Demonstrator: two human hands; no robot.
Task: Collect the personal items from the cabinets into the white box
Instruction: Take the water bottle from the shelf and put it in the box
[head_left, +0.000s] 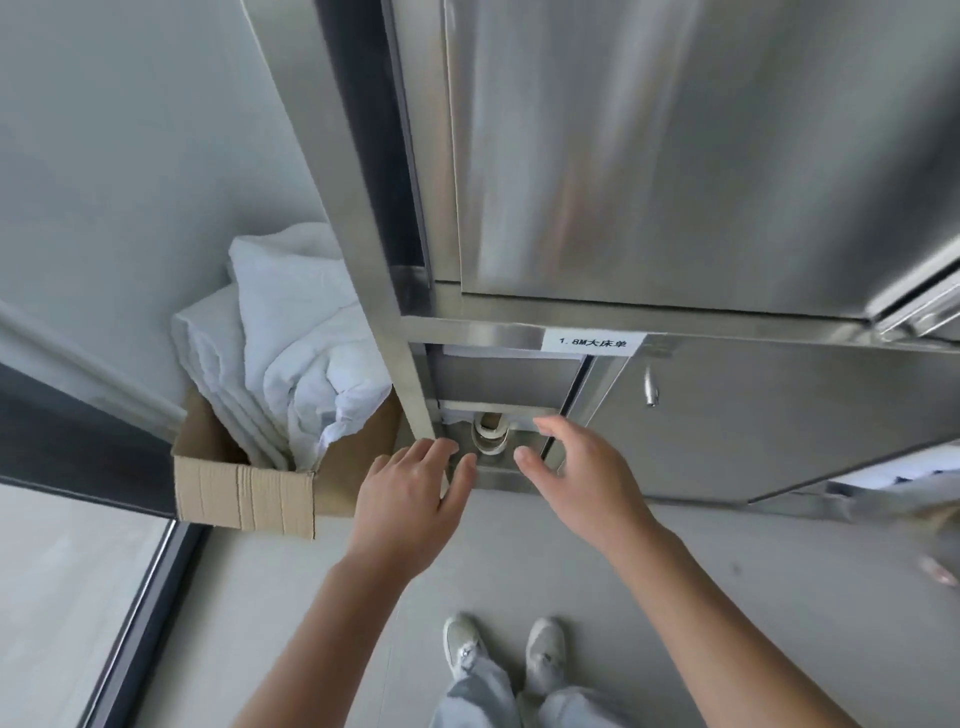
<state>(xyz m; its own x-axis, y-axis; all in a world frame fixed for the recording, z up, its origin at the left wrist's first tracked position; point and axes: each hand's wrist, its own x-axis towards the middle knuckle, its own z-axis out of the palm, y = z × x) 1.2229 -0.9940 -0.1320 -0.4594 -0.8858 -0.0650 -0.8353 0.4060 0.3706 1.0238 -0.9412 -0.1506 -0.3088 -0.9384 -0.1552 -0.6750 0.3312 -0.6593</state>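
Two bare hands were held out toward the low open compartment of a steel cabinet (675, 156), seen from above. The left hand (410, 499) was released, its fingers straight and slightly spread, nothing grasped in it; its fingertips were set at the foot of the cabinet's upright post (415, 384), though whether the metal was touched could not be told. The right hand (576, 478) was likewise released, thumb and fingers spread wide in an open curve, with nothing held.

A tape roll (488, 439) was seen standing on edge inside the compartment, just beyond the fingertips and between the two hands, nearer the right thumb and apart from both. White folded cloth (524, 422) was seen behind the roll, beyond the right fingers. Farther beyond the hands, a white label (592, 343) with printed characters was fixed on the cabinet's cross rail. To the right of the right hand a closed door (779, 415) with a small handle (650, 387) was shown.

Left of the left hand, a cardboard box (244, 499) was set on the floor (519, 545) against the cabinet's side, and crumpled white linen (291, 332) was piled in it above its rim. Below the wrists, a pair of pale shoes (465, 647) and grey trouser legs (478, 696) were seen
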